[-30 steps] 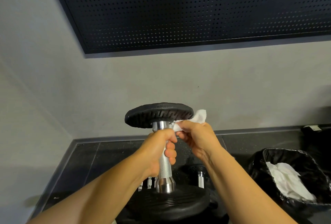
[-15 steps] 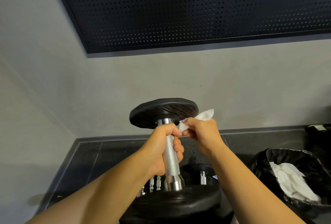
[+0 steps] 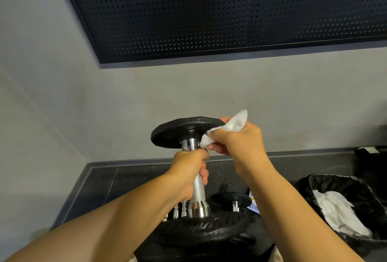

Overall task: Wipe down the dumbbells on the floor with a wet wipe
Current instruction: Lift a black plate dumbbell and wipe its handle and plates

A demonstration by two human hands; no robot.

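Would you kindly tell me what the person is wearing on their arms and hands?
Nothing worn is visible. The left hand and right hand have no gloves, and no rings show. The left forearm and right forearm are bare to the frame's edge, with no sleeves, watch or wristbands in view.

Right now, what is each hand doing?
Left hand: grips the dumbbell by its handle.
Right hand: pinches the wet wipe against the upper plate.
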